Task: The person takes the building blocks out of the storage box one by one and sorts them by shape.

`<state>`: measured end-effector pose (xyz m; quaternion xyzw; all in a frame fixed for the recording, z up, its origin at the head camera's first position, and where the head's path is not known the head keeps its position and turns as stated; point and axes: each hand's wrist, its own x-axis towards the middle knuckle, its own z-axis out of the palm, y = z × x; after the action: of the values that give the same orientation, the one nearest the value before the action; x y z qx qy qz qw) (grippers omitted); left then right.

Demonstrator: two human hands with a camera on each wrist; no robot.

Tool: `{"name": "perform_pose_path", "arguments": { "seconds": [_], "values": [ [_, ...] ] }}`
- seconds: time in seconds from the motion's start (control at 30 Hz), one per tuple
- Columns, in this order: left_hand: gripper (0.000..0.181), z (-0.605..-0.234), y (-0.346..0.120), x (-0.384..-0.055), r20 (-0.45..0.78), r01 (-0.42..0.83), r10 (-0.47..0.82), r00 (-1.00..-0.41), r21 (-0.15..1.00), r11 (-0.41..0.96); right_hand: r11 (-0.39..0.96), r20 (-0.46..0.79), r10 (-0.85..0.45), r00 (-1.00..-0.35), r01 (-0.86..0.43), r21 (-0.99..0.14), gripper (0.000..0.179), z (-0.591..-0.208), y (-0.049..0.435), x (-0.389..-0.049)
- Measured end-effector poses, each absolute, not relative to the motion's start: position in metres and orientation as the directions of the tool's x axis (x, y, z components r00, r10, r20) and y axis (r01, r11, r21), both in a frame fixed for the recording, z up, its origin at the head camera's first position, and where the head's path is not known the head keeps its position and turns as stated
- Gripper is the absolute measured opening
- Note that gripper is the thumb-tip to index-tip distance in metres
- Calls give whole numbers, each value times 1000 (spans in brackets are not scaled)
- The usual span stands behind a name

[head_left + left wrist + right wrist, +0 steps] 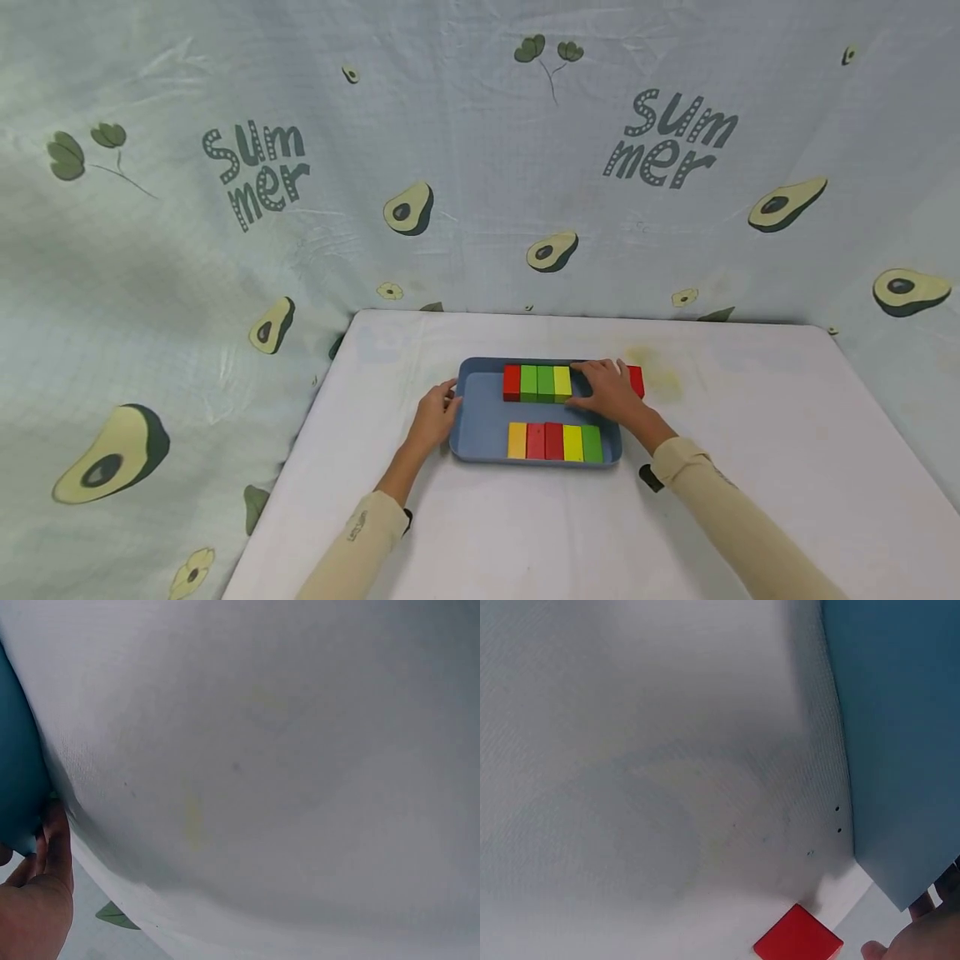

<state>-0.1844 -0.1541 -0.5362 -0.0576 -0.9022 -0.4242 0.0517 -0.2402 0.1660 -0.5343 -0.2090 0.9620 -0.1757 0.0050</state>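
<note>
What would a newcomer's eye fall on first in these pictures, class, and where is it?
Probably the two rows of bright blocks in the blue tray at the middle of the white table, with the left hand holding the tray's left edge. Next, perhaps, comes the lone red block outside the tray, beyond the right hand. Behind hangs a cloth printed with avocados and "summer".
</note>
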Motion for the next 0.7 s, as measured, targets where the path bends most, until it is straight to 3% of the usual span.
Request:
{"name": "perform_pose_path", "arguments": {
  "seconds": [0.7],
  "values": [
    [38, -536, -154, -184, 142, 152, 66, -988, 760, 632, 842, -11, -369, -930, -329, -427, 76, -539, 160, -240]
  ]
}}
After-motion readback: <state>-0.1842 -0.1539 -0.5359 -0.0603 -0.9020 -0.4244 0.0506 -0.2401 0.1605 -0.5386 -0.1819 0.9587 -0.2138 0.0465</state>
